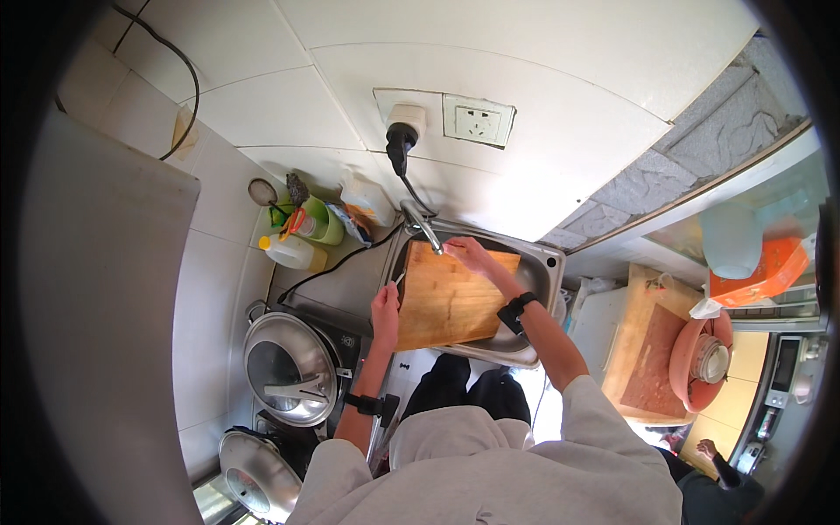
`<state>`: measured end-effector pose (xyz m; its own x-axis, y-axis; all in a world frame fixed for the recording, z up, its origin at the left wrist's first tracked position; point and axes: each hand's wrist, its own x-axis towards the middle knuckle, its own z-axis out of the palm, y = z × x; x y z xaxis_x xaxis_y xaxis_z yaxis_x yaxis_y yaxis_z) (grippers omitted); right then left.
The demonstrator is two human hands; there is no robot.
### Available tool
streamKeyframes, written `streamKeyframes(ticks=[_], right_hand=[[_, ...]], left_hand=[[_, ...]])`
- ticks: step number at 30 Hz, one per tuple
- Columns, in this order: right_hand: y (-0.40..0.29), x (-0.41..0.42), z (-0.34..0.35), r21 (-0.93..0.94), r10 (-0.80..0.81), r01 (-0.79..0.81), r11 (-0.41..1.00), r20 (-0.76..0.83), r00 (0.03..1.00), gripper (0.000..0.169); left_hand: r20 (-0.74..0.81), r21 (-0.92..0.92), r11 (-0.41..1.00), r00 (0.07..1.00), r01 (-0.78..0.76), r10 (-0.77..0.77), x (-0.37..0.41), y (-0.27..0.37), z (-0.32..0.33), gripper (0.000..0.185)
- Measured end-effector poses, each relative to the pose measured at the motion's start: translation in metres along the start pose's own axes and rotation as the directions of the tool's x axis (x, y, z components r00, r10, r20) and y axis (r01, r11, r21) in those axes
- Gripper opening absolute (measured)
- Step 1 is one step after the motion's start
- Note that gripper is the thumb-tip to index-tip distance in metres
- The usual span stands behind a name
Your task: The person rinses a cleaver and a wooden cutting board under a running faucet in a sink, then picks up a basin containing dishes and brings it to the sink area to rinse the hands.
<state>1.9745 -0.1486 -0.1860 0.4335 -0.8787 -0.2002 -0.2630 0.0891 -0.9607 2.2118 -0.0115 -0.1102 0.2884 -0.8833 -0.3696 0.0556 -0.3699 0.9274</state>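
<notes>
A wooden cutting board (453, 302) lies across the stainless steel sink (542, 275) and covers much of its basin. My left hand (386, 312) is at the board's left edge, closed around a thin, pale utensil (400, 276) whose tip points up and away from me. What kind of utensil it is stays unclear. Over the far part of the board, my right hand (469, 254) has its fingertips right beside the outlet of the metal faucet (426, 230). Whether those fingers touch the spout or pinch something small cannot be made out.
Left of the sink stand a yellow-capped jug (295, 254), a green holder (325, 220) and a white bottle (367, 197). Nearer on that side, a lidded wok (289, 367) sits on the stove. A black cord (341, 266) crosses the counter. Another person's hand (707, 449) shows at lower right.
</notes>
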Motion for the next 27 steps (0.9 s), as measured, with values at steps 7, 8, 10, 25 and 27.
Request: streamKeyframes(ticks=[7, 8, 10, 25, 27], right_hand=[[-0.006, 0.02, 0.004, -0.025, 0.053, -0.049, 0.998, 0.161, 0.986, 0.048], [-0.007, 0.02, 0.004, -0.063, 0.073, -0.063, 0.996, 0.172, 0.982, 0.048], [-0.011, 0.022, 0.007, -0.145, 0.111, -0.082, 0.986, 0.203, 0.973, 0.049], [-0.072, -0.072, -0.013, -0.072, 0.007, 0.008, 0.997, 0.205, 0.979, 0.035], [-0.074, -0.09, -0.022, -0.085, -0.128, 0.142, 0.986, 0.156, 0.979, 0.035]], left_hand=[[-0.012, -0.351, 0.914, 0.975, 0.203, -0.221, 0.0, -0.008, -0.007, 0.031], [-0.005, -0.391, 0.893, 0.97, 0.222, -0.243, -0.005, -0.009, -0.006, 0.03], [0.0, -0.45, 0.858, 0.96, 0.249, -0.279, -0.013, -0.014, -0.007, 0.028], [-0.195, -0.466, 0.884, 0.97, 0.041, -0.147, -0.142, -0.011, 0.041, 0.039], [-0.195, -0.42, 0.907, 0.978, -0.015, -0.074, -0.163, -0.004, 0.052, 0.041]])
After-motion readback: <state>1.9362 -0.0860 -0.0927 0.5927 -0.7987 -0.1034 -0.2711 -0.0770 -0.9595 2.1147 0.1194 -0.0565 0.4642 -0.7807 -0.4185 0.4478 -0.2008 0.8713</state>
